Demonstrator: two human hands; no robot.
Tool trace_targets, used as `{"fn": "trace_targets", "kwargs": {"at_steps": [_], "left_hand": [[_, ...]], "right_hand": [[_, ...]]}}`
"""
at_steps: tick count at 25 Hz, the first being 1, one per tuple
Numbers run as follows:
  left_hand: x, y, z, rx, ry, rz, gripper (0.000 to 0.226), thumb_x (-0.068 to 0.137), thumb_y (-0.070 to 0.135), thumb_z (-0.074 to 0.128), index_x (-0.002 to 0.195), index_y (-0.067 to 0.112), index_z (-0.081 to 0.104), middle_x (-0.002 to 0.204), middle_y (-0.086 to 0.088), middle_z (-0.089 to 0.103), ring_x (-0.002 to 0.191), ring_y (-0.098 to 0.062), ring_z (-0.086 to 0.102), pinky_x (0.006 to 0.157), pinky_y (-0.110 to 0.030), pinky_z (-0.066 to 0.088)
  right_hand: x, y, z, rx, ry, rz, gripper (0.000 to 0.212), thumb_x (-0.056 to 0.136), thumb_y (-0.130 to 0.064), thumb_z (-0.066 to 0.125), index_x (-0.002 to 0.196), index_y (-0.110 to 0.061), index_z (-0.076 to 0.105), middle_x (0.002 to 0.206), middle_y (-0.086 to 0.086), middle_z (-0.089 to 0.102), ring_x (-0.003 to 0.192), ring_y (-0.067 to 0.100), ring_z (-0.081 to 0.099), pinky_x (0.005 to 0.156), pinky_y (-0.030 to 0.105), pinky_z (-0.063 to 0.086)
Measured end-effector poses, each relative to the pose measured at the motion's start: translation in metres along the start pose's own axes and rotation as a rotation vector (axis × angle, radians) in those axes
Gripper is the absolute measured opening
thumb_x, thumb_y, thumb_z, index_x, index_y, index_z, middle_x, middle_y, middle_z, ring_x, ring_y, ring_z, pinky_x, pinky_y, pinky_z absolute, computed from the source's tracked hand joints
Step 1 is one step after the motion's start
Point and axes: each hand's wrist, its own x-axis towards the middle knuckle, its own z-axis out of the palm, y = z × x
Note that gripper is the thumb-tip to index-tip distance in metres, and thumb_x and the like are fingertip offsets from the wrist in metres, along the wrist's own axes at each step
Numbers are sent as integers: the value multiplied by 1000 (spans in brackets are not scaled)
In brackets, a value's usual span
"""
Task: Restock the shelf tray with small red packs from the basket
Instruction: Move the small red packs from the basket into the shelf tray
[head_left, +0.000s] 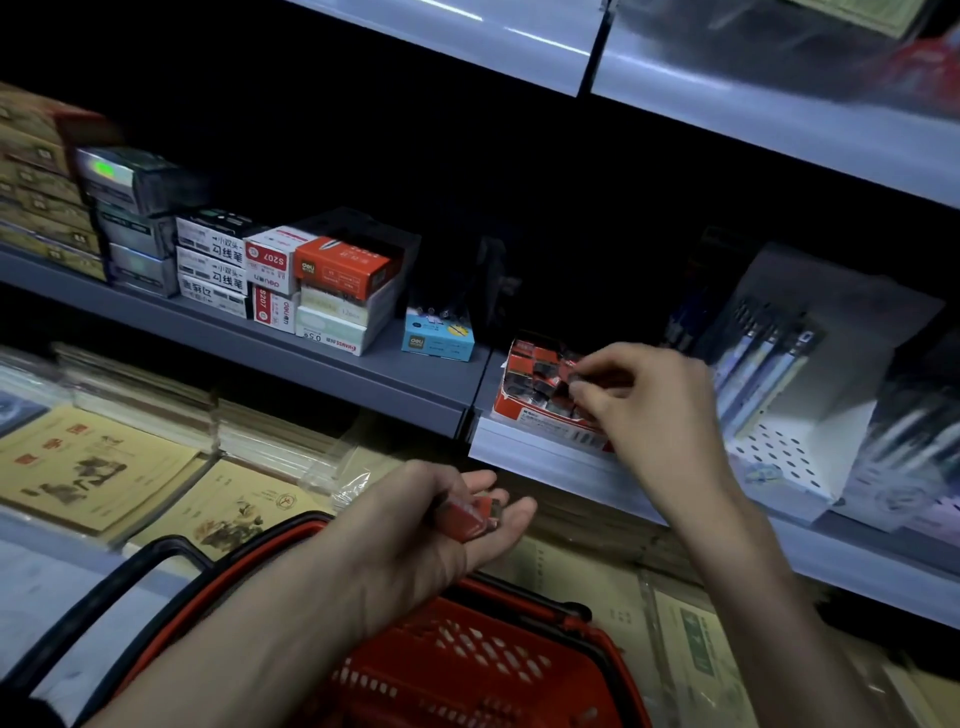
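Head view, read from left to right. At 9 o'clock, stacked stationery boxes (270, 270) stand on the grey shelf (363, 374). Yellow notebooks (93, 467) lie beneath them at 8 o'clock. At 6 o'clock is the red basket (467, 670), with perforated walls and black handles. Just above it, the left hand (431, 525) is turned palm-up, with fingers loosely cupped and thumb arched over a handful of small red packs (467, 514). These are flat, glossy red oblongs, each with a dark end. Just right of centre, toward 3 o'clock, is the shelf tray (545, 415), an open red-and-white carton at the shelf's front edge. It holds a jumble of stocked packs (535, 364), red with black panels. At the tray's 3 o'clock side, the right hand (644, 405) pinches a single pack (574, 375) in a narrow grip between thumb and forefinger, over the tray's contents. Whether it touches them cannot be told. Farther toward 3 o'clock, a white perforated display (789, 447) holds pens.
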Motion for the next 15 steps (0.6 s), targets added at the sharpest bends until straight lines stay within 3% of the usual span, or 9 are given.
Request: {"fn": "trace_targets", "kwargs": {"at_steps": [2,4,7,10,12,15], "left_hand": [[-1,5,0,-40,-30,-29,35,95,-16,37,125,-16,54,123,-36,60,102,-53,69,63,-50,65],[0,10,-2,-66,-49,-23,32,98,-14,39,127,-12,52,111,-37,70,99,-51,72,65,-49,65],[2,12,-3,-66,-29,48,24,101,-9,47,123,-9,54,113,-37,70,104,-47,72,72,-52,63],[3,10,-1,-70,-21,62,22,101,-7,51,119,-13,61,118,-35,64,109,-44,69,79,-53,62],[2,8,0,-57,-40,72,24,101,-5,48,117,-16,62,114,-36,65,102,-44,70,91,-54,60],[1,9,2,6,-64,97,32,105,7,42,115,-18,60,115,-33,68,98,-40,72,100,-54,54]], "right_hand": [[3,8,8,-130,-182,-27,12,88,-19,78,91,-30,81,86,-13,75,83,2,68,81,26,56],[2,11,9,-166,-261,-7,20,93,-15,69,97,-31,81,92,-10,76,87,7,68,80,25,51],[-12,7,5,-102,-134,-18,27,97,-12,61,108,-30,78,101,-9,75,87,5,65,79,21,43],[-32,-10,1,1,-47,-2,20,96,-17,65,103,-30,78,91,-12,72,77,2,63,69,15,43],[-43,-24,2,153,-144,31,16,95,-22,67,100,-32,79,80,-15,73,75,1,64,63,12,45],[-55,-37,13,186,-336,0,16,94,-33,67,106,-34,78,88,-18,67,82,-2,61,69,18,46]]}}
